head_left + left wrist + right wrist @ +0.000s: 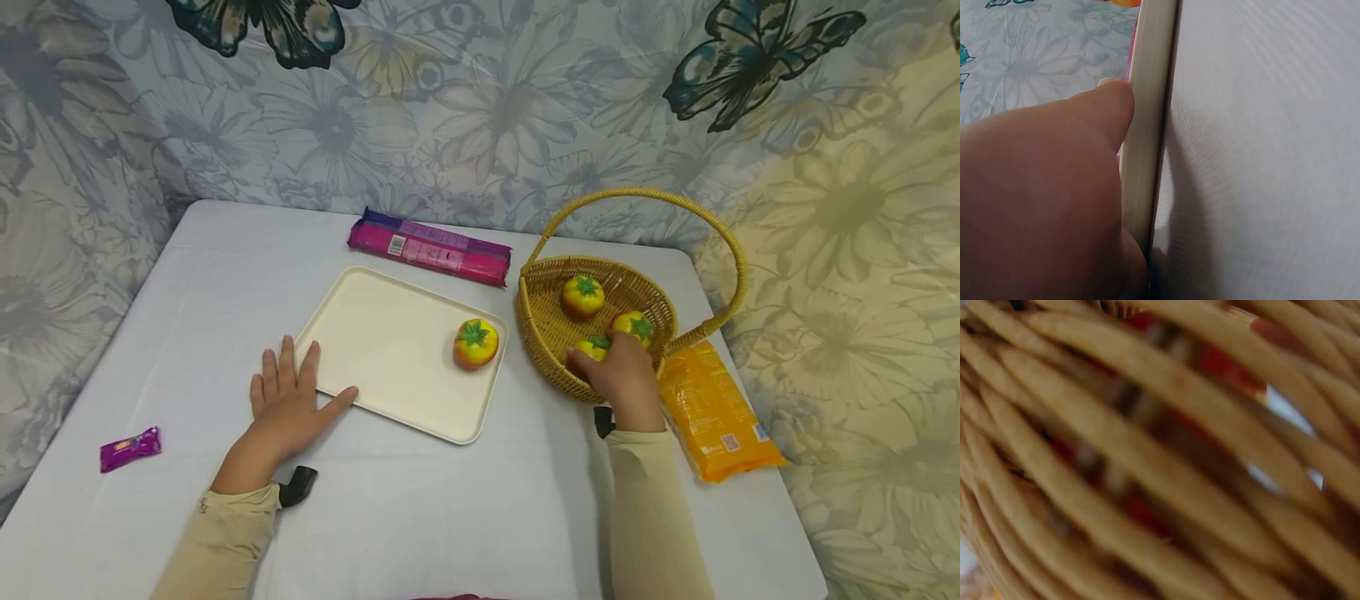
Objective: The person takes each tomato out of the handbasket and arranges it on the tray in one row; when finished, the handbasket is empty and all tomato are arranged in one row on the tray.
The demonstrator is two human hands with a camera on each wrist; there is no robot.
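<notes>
My left hand (281, 417) lies with fingers spread at the near left corner of a cream tray (390, 350), its thumb on the front edge. In the left wrist view the thumb (1116, 106) overlaps the tray's rim (1150, 112). One yellow-orange persimmon (476, 343) with a green leafy top sits on the tray's right side. Inside a wicker basket (536, 333), my right hand (626, 375) grips a persimmon (592, 347), thumb on its left, partly covering it. Two more persimmons, one at the back (582, 296) and one at the right (633, 327), lie there. Basket weave (1147, 444) fills the right wrist view.
A purple-pink packet (431, 248) lies behind the tray. An orange packet (716, 412) lies right of the basket, close against it. A small purple wrapped sweet (131, 450) is at the far left of the white table (450, 517). The basket's tall handle (637, 192) leans rightward.
</notes>
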